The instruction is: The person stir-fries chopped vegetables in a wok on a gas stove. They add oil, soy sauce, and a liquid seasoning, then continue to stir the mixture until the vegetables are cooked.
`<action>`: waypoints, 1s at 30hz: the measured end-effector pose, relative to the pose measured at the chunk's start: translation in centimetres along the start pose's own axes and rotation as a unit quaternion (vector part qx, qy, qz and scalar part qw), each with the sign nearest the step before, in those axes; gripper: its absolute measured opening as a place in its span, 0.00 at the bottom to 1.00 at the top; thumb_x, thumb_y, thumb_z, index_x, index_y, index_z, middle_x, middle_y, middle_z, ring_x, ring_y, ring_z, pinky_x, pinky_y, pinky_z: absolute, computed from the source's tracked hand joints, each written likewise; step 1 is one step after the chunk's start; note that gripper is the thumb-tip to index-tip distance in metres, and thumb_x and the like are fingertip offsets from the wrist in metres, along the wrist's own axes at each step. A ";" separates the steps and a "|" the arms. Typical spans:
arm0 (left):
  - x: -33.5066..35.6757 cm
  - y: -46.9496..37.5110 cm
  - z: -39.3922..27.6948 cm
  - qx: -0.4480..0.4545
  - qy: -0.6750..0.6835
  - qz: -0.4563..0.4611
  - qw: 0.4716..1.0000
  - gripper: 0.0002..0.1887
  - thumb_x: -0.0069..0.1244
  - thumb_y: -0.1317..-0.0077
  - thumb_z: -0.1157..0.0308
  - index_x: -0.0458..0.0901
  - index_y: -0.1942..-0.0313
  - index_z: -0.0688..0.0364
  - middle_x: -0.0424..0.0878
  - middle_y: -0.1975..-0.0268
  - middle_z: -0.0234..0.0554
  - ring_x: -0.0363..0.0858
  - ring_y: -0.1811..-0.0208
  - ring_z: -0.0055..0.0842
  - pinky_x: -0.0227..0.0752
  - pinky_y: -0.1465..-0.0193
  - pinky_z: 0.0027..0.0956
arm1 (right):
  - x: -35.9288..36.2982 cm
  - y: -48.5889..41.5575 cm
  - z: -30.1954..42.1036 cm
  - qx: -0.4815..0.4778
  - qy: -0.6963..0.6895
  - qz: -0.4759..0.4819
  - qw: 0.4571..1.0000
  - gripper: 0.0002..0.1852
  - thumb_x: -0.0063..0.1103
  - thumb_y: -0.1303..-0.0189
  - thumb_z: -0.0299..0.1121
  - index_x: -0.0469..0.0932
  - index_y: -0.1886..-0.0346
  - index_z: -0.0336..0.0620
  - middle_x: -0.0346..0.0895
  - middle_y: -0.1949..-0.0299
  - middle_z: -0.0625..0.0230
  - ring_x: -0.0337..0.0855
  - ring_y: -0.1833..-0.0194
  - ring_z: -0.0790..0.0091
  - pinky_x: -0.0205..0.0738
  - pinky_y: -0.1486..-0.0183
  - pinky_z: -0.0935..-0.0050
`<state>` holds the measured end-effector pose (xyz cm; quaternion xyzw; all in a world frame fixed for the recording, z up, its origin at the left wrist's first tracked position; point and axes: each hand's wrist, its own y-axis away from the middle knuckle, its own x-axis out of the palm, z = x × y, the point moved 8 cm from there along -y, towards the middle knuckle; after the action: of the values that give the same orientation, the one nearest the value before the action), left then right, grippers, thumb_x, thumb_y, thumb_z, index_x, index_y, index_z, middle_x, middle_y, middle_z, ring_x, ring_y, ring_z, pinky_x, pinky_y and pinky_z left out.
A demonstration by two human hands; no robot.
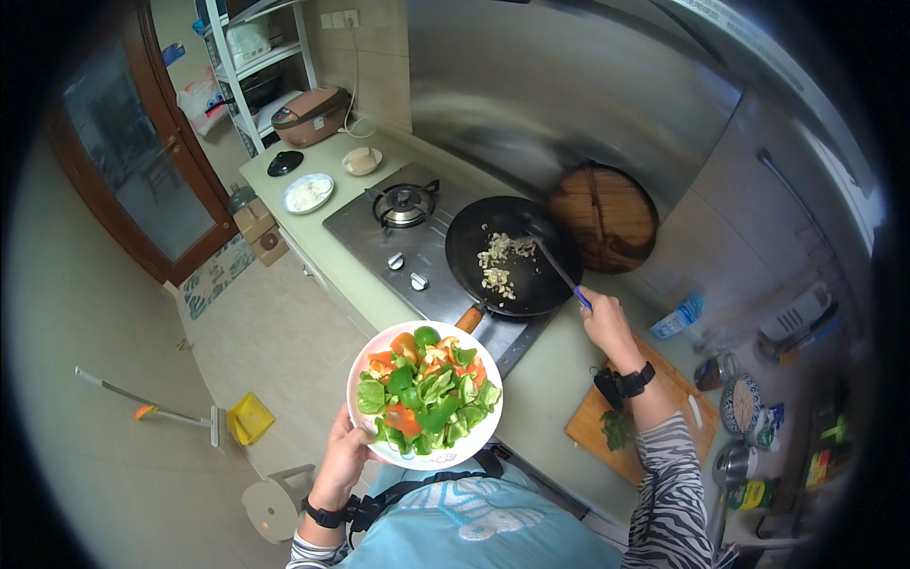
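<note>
My left hand (350, 442) grips the rim of a white plate (490, 434), held in front of my body near the wok's wooden handle (469, 318). On it lie cut green and orange-red bell peppers (419, 391). My right hand (606, 321) is closed around the blue handle of a spatula (561, 272), whose head rests inside a black wok (462, 235). Chopped pale pieces, perhaps garlic (500, 259), are scattered over the wok's bottom. The wok sits on the right side of a steel gas stove (370, 235); its burner is hidden.
A wooden lid (604, 217) leans against the back wall. On the right is a cutting board (586, 419) with green leaves (615, 430). Left of the stove stand a plate of white food (308, 193), a small bowl (362, 162), a black lid (285, 163) and a rice cooker (313, 117).
</note>
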<state>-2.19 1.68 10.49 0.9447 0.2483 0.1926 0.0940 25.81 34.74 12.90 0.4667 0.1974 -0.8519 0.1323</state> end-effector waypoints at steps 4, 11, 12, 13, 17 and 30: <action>-0.1 0.1 0.1 0.001 0.006 -0.007 1.000 0.33 0.38 0.48 0.79 0.61 0.37 0.68 0.79 0.50 0.47 0.86 0.61 0.30 0.87 0.69 0.32 | 2.2 -1.6 -0.9 0.037 -0.013 -0.011 0.999 0.20 0.54 0.42 0.22 0.77 0.44 0.37 0.77 0.58 0.38 0.78 0.55 0.37 0.74 0.52 0.52; -0.4 0.2 0.3 0.003 0.003 -0.014 1.000 0.33 0.38 0.48 0.79 0.61 0.36 0.67 0.79 0.51 0.46 0.86 0.62 0.29 0.87 0.68 0.32 | -3.5 3.0 2.4 -0.059 0.044 0.102 0.992 0.17 0.53 0.46 0.21 0.80 0.51 0.39 0.77 0.66 0.37 0.79 0.59 0.37 0.74 0.55 0.48; -0.3 0.2 0.3 0.006 0.003 -0.012 1.000 0.33 0.38 0.48 0.79 0.61 0.37 0.67 0.79 0.51 0.46 0.86 0.62 0.28 0.87 0.68 0.31 | -4.8 4.1 2.5 -0.051 0.061 0.118 0.990 0.17 0.53 0.46 0.21 0.81 0.52 0.39 0.76 0.66 0.37 0.79 0.59 0.37 0.74 0.55 0.48; -0.3 0.2 0.3 0.004 0.007 -0.017 1.000 0.33 0.38 0.48 0.79 0.61 0.37 0.67 0.79 0.51 0.46 0.86 0.62 0.28 0.87 0.68 0.31 | -5.5 4.7 2.8 -0.056 0.076 0.123 0.988 0.17 0.53 0.46 0.21 0.81 0.53 0.38 0.76 0.66 0.37 0.79 0.59 0.37 0.74 0.55 0.48; -0.2 0.3 0.1 0.010 0.018 -0.020 1.000 0.34 0.38 0.48 0.79 0.61 0.36 0.68 0.79 0.51 0.46 0.86 0.62 0.28 0.87 0.69 0.32 | -4.3 4.5 2.8 -0.036 0.082 0.122 0.988 0.18 0.55 0.45 0.22 0.80 0.49 0.38 0.77 0.64 0.37 0.79 0.59 0.37 0.75 0.54 0.50; -0.1 0.3 0.2 0.019 0.009 0.004 1.000 0.34 0.38 0.48 0.79 0.61 0.36 0.67 0.79 0.51 0.46 0.86 0.61 0.28 0.87 0.70 0.32 | 4.5 -1.1 0.9 0.015 -0.071 0.058 0.996 0.21 0.58 0.42 0.25 0.77 0.44 0.38 0.78 0.53 0.39 0.80 0.51 0.42 0.74 0.46 0.59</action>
<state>-2.06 1.38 10.35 0.9454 0.2495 0.1966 0.0730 22.33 35.14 9.72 0.4175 0.1474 -0.8767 0.1879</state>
